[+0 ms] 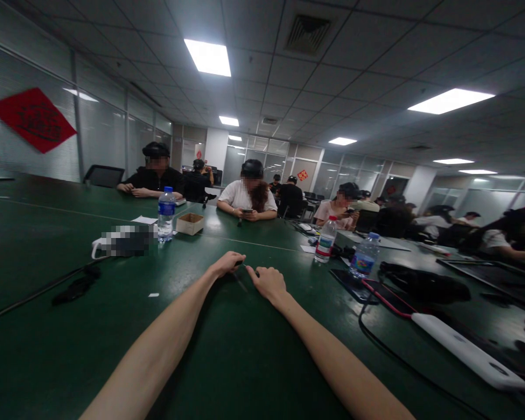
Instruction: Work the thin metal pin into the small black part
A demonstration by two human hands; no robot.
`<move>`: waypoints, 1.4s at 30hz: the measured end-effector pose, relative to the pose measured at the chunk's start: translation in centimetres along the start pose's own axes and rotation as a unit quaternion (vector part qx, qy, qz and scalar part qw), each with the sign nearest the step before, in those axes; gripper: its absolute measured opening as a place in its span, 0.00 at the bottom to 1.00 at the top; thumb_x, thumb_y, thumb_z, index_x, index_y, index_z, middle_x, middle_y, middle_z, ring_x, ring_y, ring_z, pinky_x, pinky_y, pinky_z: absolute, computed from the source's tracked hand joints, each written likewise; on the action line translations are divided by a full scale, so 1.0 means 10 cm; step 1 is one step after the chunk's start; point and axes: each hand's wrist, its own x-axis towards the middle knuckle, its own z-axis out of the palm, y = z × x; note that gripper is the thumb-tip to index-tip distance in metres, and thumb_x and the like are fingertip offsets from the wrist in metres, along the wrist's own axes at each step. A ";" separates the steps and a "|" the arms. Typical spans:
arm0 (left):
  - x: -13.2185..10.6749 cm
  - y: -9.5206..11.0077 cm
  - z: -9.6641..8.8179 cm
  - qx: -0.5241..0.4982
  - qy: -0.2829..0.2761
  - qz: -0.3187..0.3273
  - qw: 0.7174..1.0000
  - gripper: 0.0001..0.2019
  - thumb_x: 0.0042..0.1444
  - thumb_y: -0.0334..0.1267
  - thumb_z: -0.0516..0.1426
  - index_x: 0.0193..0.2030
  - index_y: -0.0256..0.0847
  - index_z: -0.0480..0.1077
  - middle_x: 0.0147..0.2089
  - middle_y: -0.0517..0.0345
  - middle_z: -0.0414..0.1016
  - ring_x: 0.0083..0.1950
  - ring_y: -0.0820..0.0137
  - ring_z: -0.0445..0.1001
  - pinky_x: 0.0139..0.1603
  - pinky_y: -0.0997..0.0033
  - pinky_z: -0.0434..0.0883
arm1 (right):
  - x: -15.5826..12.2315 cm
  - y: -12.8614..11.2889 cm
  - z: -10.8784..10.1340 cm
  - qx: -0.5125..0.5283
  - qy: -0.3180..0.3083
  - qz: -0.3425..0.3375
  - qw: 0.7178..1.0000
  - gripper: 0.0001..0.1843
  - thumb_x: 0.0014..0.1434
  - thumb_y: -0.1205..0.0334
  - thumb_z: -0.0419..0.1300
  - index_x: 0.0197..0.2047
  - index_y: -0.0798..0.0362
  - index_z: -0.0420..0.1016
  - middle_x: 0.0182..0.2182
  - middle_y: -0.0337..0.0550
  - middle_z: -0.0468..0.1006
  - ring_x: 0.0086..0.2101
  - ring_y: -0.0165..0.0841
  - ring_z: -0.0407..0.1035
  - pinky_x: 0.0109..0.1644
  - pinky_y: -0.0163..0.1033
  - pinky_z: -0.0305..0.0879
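Note:
My left hand is in front of me over the green table, its fingers curled together in a pinch. Something small and dark shows at its fingertips, too small to name. Close by on the right is my right hand, its fingers bent inward and its thumb pointing toward the left hand. A small gap separates the two hands. Below them a faint thin streak shows against the table; I cannot tell whether it is an object or a reflection. What the right fingers hold, if anything, is hidden.
Ahead on the left stand a water bottle and a small open box. To the right are a red-capped bottle, a blue-capped bottle, a phone, a white power bank and a black cable. Several people sit around.

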 end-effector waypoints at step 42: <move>0.00 0.02 0.01 -0.004 0.001 -0.007 1.000 0.17 0.54 0.51 0.57 0.27 0.39 0.62 0.15 0.70 0.51 0.15 0.79 0.48 0.18 0.76 0.43 | 0.01 0.01 -0.01 0.000 -0.004 0.003 1.000 0.44 0.66 0.34 0.30 0.44 0.52 0.80 0.41 0.56 0.80 0.42 0.44 0.75 0.45 0.43 0.65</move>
